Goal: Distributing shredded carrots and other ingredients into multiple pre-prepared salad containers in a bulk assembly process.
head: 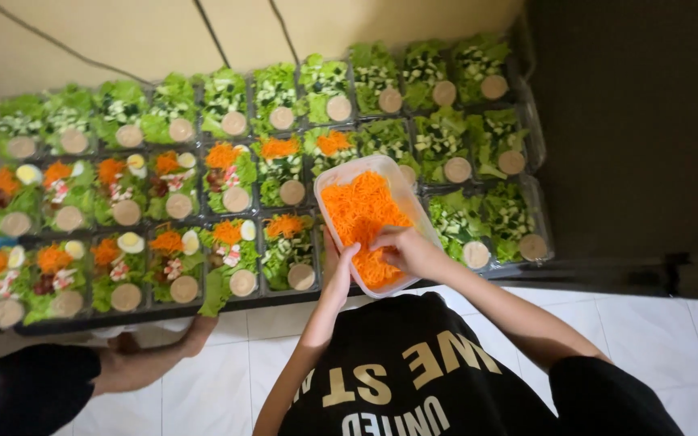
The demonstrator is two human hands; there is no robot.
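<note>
Shredded carrot (359,211) fills a clear tub (401,194) at frame centre. Left hand (339,270) cups the tub's near end from beneath; right hand (408,249) pinches strands, seemingly closed on them. Loose shreds could drop onto the tiled floor (228,379). Beyond, salad boxes (284,173) crowd the tray; an uneven pinch would short some.

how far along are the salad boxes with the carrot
Done: the two front rows on the left carry shredded carrot. In hand: the left hand steadies the carrot tub while the right hand reaches into it. Left: the back row and right-hand boxes show only greens.
</note>
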